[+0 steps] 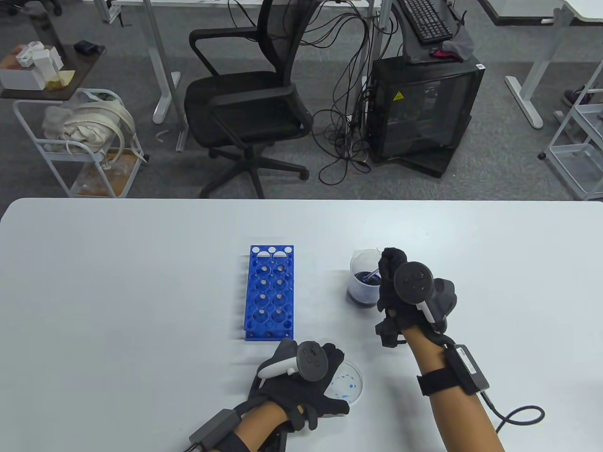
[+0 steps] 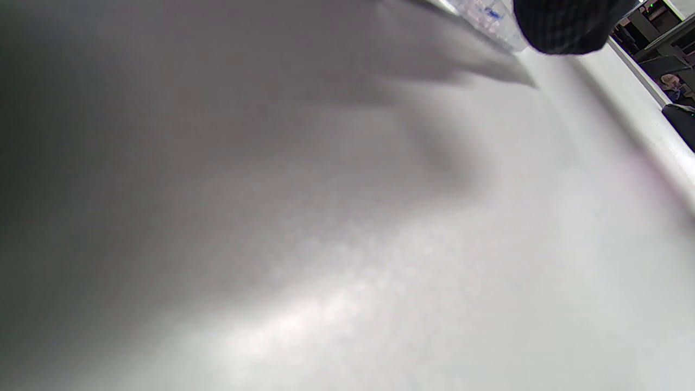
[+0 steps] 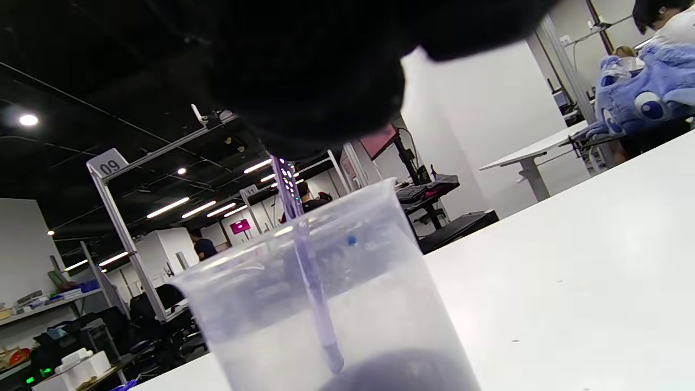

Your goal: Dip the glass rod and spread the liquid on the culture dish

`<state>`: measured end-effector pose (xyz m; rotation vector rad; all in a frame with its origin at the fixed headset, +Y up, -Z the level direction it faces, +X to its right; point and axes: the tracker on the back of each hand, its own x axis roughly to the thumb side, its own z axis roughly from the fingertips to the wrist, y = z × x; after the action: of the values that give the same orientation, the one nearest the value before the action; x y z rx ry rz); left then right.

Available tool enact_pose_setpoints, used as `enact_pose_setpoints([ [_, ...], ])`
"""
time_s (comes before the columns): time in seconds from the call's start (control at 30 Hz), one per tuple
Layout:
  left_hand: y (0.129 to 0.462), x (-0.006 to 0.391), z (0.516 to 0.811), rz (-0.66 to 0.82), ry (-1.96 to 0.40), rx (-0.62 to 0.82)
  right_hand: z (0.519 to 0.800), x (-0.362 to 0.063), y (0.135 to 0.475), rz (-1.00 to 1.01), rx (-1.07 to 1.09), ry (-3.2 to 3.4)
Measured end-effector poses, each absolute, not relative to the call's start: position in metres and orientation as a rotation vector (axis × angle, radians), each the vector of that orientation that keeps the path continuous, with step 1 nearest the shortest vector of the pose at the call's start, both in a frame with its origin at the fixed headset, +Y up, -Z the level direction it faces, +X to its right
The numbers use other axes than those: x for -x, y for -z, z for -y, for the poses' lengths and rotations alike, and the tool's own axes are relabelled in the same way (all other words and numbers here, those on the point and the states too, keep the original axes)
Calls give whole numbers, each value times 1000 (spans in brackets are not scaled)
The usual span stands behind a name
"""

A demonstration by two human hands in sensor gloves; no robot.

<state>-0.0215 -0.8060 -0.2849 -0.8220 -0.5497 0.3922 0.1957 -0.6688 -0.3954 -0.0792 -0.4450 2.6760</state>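
A clear beaker with dark blue liquid stands right of the table's middle. My right hand is over it and holds a glass rod that reaches down inside. In the right wrist view the rod hangs from my gloved fingers into the beaker, its tip just above the dark liquid. A clear culture dish with blue spots lies near the front edge. My left hand rests on the dish's left rim. In the left wrist view a fingertip and the dish's edge show.
A blue test tube rack with no tubes in it stands left of the beaker, just beyond my left hand. The white table stretches far to the left. An office chair and a computer case stand beyond the table's far edge.
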Motion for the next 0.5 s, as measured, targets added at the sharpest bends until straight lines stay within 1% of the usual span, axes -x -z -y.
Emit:
enact_pose_setpoints([
  [0.1,285,21,806,550,-392,822,660,-204,391,512,96,-2616],
  [0.17,285,21,806,550,-392,822,648,-210,382,563,71,-2543],
  [0.23,285,21,806,550,-391,822,633,-215,367,615,13,-2480],
  [0.33,285,21,806,549,-390,822,615,-220,330,627,-107,-2397],
  [0.4,285,21,806,549,-389,822,616,-220,305,603,-173,-2363],
  [0.5,285,21,806,549,-389,822,638,-215,263,543,-284,-2363],
])
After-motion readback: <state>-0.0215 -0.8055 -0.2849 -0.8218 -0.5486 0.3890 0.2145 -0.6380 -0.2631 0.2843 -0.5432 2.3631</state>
